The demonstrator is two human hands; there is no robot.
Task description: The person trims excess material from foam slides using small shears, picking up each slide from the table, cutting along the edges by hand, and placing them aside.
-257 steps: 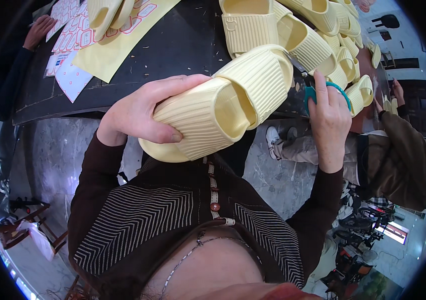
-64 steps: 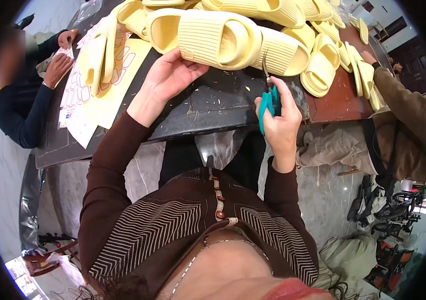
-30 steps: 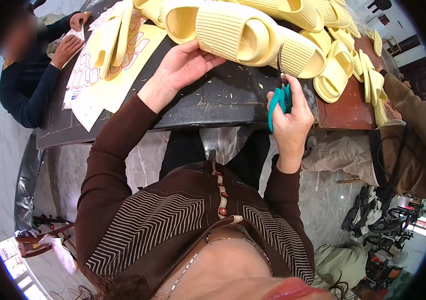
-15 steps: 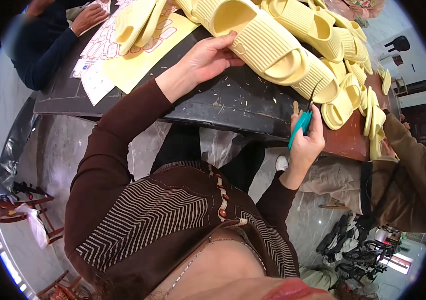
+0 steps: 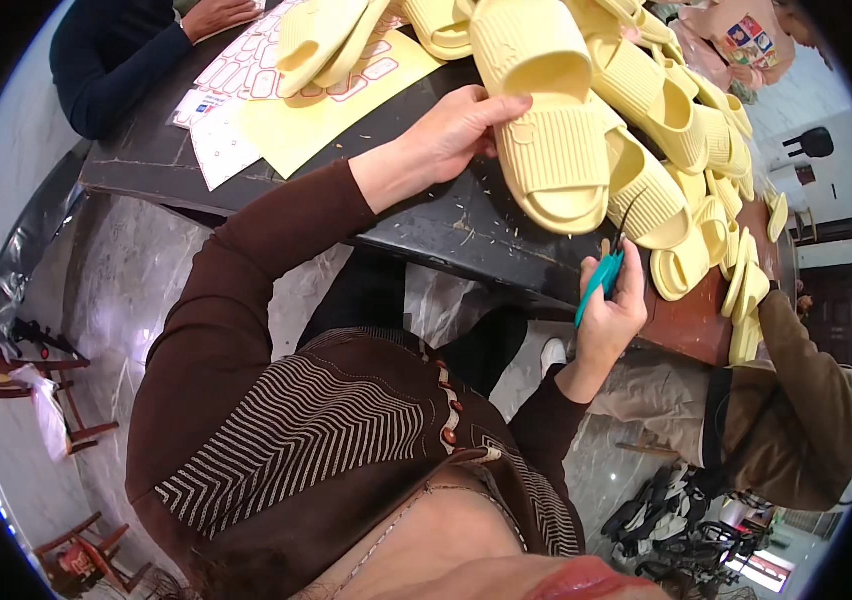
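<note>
A yellow ribbed slide sandal (image 5: 556, 160) is gripped at its side by my left hand (image 5: 451, 130), thumb on the strap and fingers underneath. It is tilted over the table's near edge, toe end toward me. My right hand (image 5: 611, 315) is closed around a pair of teal-handled snips (image 5: 601, 285), whose thin dark tips point up and away from me. The tips are close to another yellow sandal (image 5: 651, 195) behind, apart from the one I hold. A pile of yellow sandals (image 5: 651, 100) fills the table to the right.
Small trimmings lie on the dark table (image 5: 426, 225). Printed sheets (image 5: 231, 120) and a yellow sheet (image 5: 331, 110) lie at left, with a pair of sandals (image 5: 326, 45) on top. A person's hand (image 5: 221, 15) rests at far left. Another person in brown (image 5: 786, 430) stands at right.
My left hand has turned the sandal from slanting to more upright, its toe end swung toward me. My right hand still holds the snips in nearly the same place. The view has shifted slightly.
</note>
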